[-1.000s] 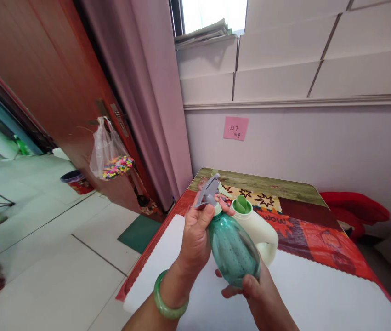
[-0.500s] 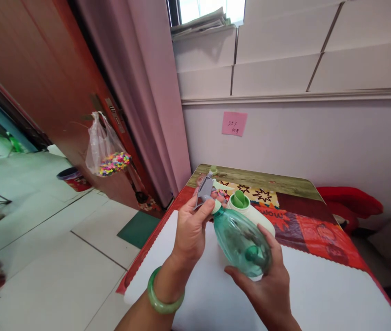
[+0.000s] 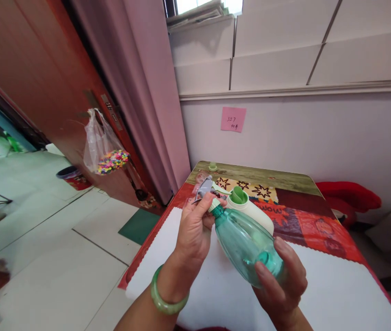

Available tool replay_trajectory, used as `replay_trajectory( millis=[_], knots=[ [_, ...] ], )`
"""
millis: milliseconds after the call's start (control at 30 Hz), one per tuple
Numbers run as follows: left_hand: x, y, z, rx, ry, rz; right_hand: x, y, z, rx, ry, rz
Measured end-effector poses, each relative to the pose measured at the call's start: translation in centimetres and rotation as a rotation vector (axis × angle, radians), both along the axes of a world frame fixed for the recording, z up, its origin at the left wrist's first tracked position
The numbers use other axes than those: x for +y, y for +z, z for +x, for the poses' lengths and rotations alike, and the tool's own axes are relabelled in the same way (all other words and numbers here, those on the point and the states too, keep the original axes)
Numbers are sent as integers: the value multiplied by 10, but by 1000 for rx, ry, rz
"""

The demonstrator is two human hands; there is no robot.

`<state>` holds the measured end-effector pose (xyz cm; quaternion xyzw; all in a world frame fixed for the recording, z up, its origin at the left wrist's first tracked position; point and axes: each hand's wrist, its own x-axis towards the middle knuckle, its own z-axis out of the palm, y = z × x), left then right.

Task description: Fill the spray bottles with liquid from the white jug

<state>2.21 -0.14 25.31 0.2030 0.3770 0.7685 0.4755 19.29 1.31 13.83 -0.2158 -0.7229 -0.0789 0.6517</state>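
Observation:
A clear teal spray bottle (image 3: 241,236) is held tilted above the table, its grey trigger head (image 3: 205,186) pointing up and left. My left hand (image 3: 198,225), with a green bangle on the wrist, is closed round the light collar (image 3: 214,204) at the bottle's neck. Around the bottle's lower end, the fingers and thumb of my right hand (image 3: 281,280) are wrapped. Just behind it is a cream-white bottle (image 3: 260,216) with a green scoop-like piece (image 3: 238,195) in its wide mouth.
A small green cap (image 3: 212,166) sits at the table's back left. White sheeting (image 3: 333,289) covers the front of the red patterned tabletop (image 3: 326,230). A bag of colourful pieces (image 3: 112,161) hangs from the door at left. Behind the table is a wall with a pink note (image 3: 233,119).
The bottle's base has swung right and slightly down, so it lies flatter. My right hand has shifted right with it and changed its finger placement. My left hand stays at the neck.

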Motion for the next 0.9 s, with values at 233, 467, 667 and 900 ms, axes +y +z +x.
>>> replay_trajectory(
  millis=[233, 467, 667, 900],
  knots=[
    [2, 13, 7, -43, 11, 49, 7, 11, 0, -18, 22, 37],
    [6, 7, -1, -79, 75, 51, 11, 9, -1, -8, -4, -92],
    [9, 4, -4, -113, 72, 71, 12, 16, -4, 34, -14, -235],
    [7, 6, 1, -119, -3, 110, 13, 12, -4, -3, -36, -147]
  ],
)
